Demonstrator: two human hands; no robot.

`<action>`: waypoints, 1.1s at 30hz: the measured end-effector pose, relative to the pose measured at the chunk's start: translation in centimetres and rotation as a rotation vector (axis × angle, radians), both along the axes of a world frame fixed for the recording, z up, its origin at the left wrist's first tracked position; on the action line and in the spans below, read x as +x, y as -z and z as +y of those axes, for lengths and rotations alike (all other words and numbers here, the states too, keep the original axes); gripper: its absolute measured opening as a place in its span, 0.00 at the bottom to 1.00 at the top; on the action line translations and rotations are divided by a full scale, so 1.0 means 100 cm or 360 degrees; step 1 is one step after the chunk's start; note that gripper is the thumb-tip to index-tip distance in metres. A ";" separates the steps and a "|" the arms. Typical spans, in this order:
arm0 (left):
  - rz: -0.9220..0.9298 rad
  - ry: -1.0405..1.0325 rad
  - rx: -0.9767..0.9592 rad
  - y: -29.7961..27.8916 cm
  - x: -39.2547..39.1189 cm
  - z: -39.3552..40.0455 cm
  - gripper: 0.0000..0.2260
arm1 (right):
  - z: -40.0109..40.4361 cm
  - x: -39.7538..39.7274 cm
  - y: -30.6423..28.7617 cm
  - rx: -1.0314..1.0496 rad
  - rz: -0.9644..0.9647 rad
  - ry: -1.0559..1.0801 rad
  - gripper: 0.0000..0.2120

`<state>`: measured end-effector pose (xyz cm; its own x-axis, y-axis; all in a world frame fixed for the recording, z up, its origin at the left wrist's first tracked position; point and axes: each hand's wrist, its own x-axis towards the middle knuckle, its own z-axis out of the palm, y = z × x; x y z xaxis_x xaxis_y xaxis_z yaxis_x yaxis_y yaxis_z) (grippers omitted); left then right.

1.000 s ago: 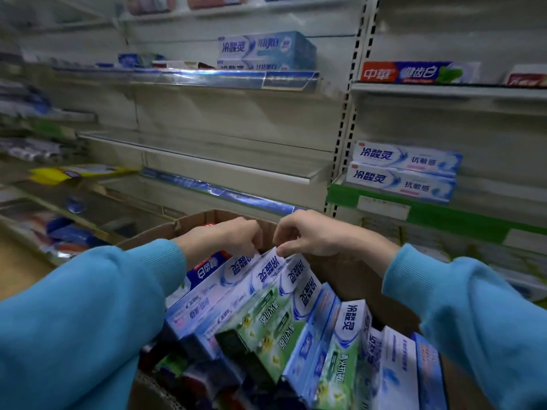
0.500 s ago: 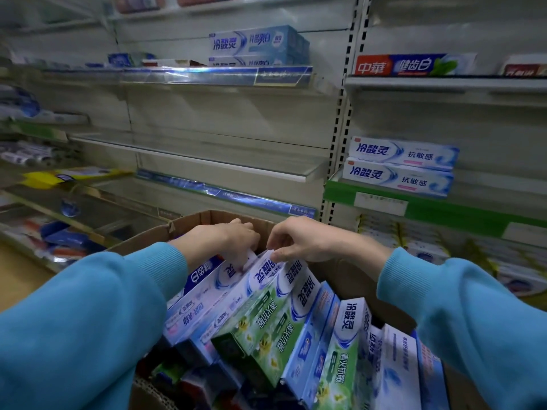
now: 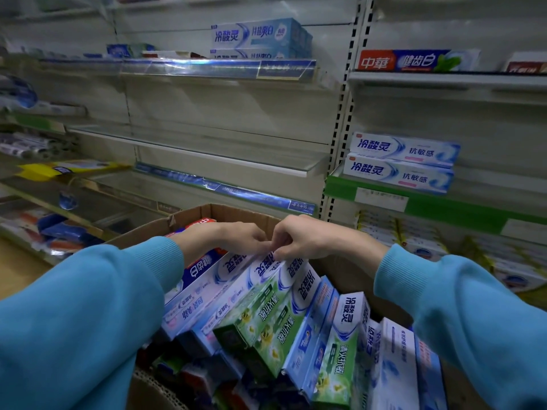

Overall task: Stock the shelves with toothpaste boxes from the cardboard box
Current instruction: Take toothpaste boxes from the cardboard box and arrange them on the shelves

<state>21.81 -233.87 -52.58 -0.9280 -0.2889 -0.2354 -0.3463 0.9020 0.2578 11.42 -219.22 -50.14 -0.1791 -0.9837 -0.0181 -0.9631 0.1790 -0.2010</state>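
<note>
An open cardboard box (image 3: 236,214) in front of me holds several toothpaste boxes standing on end, white-blue and green ones (image 3: 266,315). My left hand (image 3: 236,236) and my right hand (image 3: 305,238) meet above the far ends of the middle boxes. Both hands' curled fingertips pinch the top ends of the white-blue toothpaste boxes (image 3: 263,266). Blue sleeves cover both forearms.
Shelving stands behind the box. A bare glass shelf (image 3: 225,156) spans the middle bay. Two white-blue toothpaste boxes (image 3: 399,162) lie stacked on the green-edged shelf at right. More boxes (image 3: 257,37) sit on the upper shelf, and a red-blue box (image 3: 414,60) at upper right.
Both hands have drawn closer together until their fingertips meet over the box ends. The view has shifted slightly.
</note>
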 end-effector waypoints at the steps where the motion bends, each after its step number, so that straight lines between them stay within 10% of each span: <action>1: -0.0008 0.0012 -0.0013 0.002 -0.001 -0.001 0.20 | 0.001 -0.001 0.000 -0.0006 -0.0004 0.0001 0.09; 12: -0.0048 0.0000 0.0124 -0.002 0.002 -0.001 0.16 | -0.001 -0.006 0.002 -0.0041 -0.0043 0.0013 0.04; 21: -0.0419 0.0040 0.0130 -0.007 0.004 0.003 0.36 | -0.001 -0.008 0.003 -0.0020 -0.0073 -0.0005 0.03; 33: -0.0403 0.0002 0.0252 -0.019 0.010 0.009 0.26 | 0.001 -0.009 0.003 -0.0010 -0.0064 -0.0016 0.04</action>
<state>22.80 -232.92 -50.70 -0.8343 -0.2294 -0.5014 -0.4166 0.8579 0.3008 10.50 -219.15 -50.40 -0.1685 -0.9855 -0.0187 -0.9560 0.1680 -0.2406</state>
